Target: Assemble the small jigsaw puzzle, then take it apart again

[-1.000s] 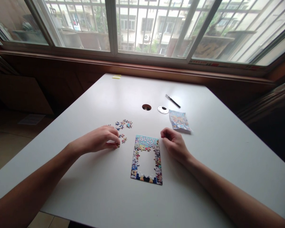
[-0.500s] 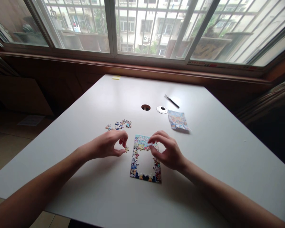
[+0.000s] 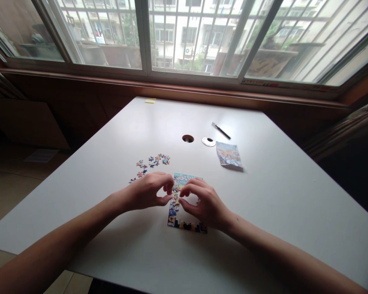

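Observation:
A partly built jigsaw puzzle (image 3: 186, 226), a colourful border with a bare white middle, lies flat on the white table (image 3: 263, 196). Both my hands meet over its upper left part. My left hand (image 3: 147, 196) is pinched, thumb against fingertips, apparently on a small puzzle piece that is too small to see clearly. My right hand (image 3: 202, 206) is curled in a pinch too, its fingertips almost touching the left ones and covering the puzzle's middle. What the right fingers hold, if anything, is hidden. Several loose puzzle pieces (image 3: 155, 160) lie scattered just left of the puzzle.
A printed puzzle bag (image 3: 229, 155) lies beyond the puzzle to the right. Further back are a round cable hole (image 3: 187, 138), its loose cover disc (image 3: 208, 141) and a black pen (image 3: 221, 130). A yellow note (image 3: 150, 100) sits at the far edge, below the windows.
My left hand left the loose pieces and carried a piece rightward to the puzzle. My right hand moved left from the puzzle's right side until both pinches met over it.

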Motion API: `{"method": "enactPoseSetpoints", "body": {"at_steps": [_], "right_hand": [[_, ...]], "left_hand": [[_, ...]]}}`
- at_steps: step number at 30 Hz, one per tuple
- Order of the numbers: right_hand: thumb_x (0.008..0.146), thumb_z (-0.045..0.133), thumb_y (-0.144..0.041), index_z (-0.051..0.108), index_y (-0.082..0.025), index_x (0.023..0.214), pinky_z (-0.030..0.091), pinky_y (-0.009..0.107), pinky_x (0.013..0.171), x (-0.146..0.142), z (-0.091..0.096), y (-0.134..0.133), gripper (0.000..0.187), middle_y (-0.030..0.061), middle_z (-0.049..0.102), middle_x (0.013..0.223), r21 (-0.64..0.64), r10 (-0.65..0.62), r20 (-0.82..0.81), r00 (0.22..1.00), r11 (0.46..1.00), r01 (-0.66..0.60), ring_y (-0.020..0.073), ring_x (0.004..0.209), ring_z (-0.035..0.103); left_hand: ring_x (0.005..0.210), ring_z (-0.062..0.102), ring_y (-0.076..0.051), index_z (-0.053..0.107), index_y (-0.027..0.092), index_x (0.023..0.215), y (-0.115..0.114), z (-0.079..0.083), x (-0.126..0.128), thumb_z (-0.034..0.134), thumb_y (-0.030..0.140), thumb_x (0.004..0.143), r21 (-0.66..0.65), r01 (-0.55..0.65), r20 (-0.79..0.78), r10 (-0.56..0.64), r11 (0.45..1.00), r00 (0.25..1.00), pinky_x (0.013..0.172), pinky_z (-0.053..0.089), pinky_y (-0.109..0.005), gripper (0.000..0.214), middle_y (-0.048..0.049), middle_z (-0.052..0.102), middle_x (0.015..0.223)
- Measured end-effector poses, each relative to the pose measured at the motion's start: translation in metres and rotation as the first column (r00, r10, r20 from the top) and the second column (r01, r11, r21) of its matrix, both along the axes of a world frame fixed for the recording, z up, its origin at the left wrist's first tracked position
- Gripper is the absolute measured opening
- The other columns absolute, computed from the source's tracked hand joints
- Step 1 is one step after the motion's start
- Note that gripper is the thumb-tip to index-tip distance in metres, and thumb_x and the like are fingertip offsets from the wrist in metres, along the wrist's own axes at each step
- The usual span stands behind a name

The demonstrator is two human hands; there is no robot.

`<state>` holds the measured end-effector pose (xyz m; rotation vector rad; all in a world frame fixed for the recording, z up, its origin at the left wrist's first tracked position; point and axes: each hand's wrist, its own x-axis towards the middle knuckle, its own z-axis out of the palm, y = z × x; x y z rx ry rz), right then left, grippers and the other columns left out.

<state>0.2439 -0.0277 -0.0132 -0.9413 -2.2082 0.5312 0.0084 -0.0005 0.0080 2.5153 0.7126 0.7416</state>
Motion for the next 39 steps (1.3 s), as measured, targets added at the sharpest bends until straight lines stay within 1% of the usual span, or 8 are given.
{"method": "enactPoseSetpoints", "body": {"at_steps": [3,6,8,11,18,25,33,39], "right_hand": [[0.083,0.067,-0.018,0.065,-0.022,0.090,0.048,0.035,0.076,0.004,0.002,0.003,0.007,0.0043,0.063,0.087,0.001,0.000,0.058,0.998,1.000,0.000,0.0204,0.084,0.054],[0.083,0.070,-0.023,0.068,-0.023,0.095,0.048,0.038,0.079,0.007,0.003,0.003,0.012,0.0063,0.063,0.093,0.013,0.029,0.152,0.988,0.999,-0.031,0.0224,0.087,0.053],[0.083,0.070,-0.024,0.070,-0.025,0.100,0.048,0.040,0.081,0.007,0.002,0.002,0.017,0.0067,0.062,0.097,0.015,0.056,0.196,0.979,0.998,-0.060,0.0227,0.088,0.053],[0.085,0.067,-0.020,0.071,-0.029,0.105,0.048,0.040,0.082,0.007,0.001,0.003,0.022,0.0062,0.060,0.098,0.012,0.095,0.221,0.970,0.995,-0.100,0.0221,0.089,0.052],[0.084,0.067,-0.016,0.070,-0.026,0.096,0.048,0.040,0.086,0.007,-0.005,0.005,0.015,0.0052,0.059,0.096,-0.042,0.111,0.186,0.976,0.994,-0.105,0.0220,0.092,0.053],[0.081,0.068,-0.013,0.065,-0.023,0.094,0.048,0.039,0.087,0.007,-0.004,0.005,0.016,0.0051,0.060,0.097,-0.063,0.113,0.171,0.979,0.993,-0.104,0.0219,0.093,0.054],[0.080,0.072,-0.021,0.065,-0.022,0.090,0.048,0.038,0.084,0.008,-0.005,0.004,0.013,0.0050,0.060,0.094,-0.043,0.051,0.217,0.975,0.998,-0.042,0.0215,0.090,0.055],[0.083,0.069,-0.018,0.066,-0.022,0.086,0.047,0.035,0.082,0.008,-0.006,0.004,0.005,0.0043,0.060,0.091,-0.065,0.046,0.224,0.974,0.997,-0.032,0.0206,0.089,0.055]], "left_hand": [[0.077,0.058,-0.016,0.059,0.018,0.084,0.003,0.000,-0.003,0.062,0.015,0.083,0.077,0.006,-0.074,0.000,0.997,0.997,0.074,0.048,-0.030,0.004,-0.0025,0.064,0.079],[0.085,0.059,-0.019,0.065,0.020,0.087,0.002,-0.002,-0.002,0.063,0.021,0.084,0.145,0.020,-0.139,0.000,0.989,0.990,0.081,0.048,-0.034,0.004,-0.0048,0.066,0.086],[0.085,0.059,-0.019,0.067,0.021,0.091,0.001,-0.003,-0.001,0.063,0.024,0.085,0.149,0.022,-0.155,0.001,0.989,0.988,0.083,0.048,-0.034,0.008,-0.0053,0.066,0.090],[0.084,0.059,-0.019,0.067,0.021,0.091,0.000,-0.005,-0.001,0.062,0.023,0.085,0.140,0.024,-0.170,0.000,0.990,0.985,0.084,0.047,-0.034,0.008,-0.0050,0.066,0.088],[0.083,0.057,-0.019,0.064,0.020,0.086,0.001,-0.005,-0.002,0.058,0.022,0.087,0.139,0.018,-0.185,0.008,0.990,0.983,0.083,0.045,-0.034,0.006,-0.0040,0.064,0.086],[0.085,0.059,-0.019,0.064,0.020,0.091,-0.002,-0.003,0.002,0.059,0.024,0.088,0.072,0.060,-0.151,-0.048,0.996,0.987,0.084,0.045,-0.034,0.007,-0.0044,0.066,0.087],[0.085,0.059,-0.019,0.065,0.020,0.090,-0.002,-0.005,0.002,0.060,0.024,0.086,0.101,0.042,-0.158,-0.026,0.994,0.987,0.082,0.045,-0.034,0.007,-0.0045,0.066,0.089],[0.085,0.058,-0.019,0.065,0.020,0.089,-0.002,-0.004,0.002,0.059,0.023,0.087,0.109,0.038,-0.171,-0.019,0.993,0.985,0.082,0.045,-0.034,0.007,-0.0037,0.065,0.088]]}}
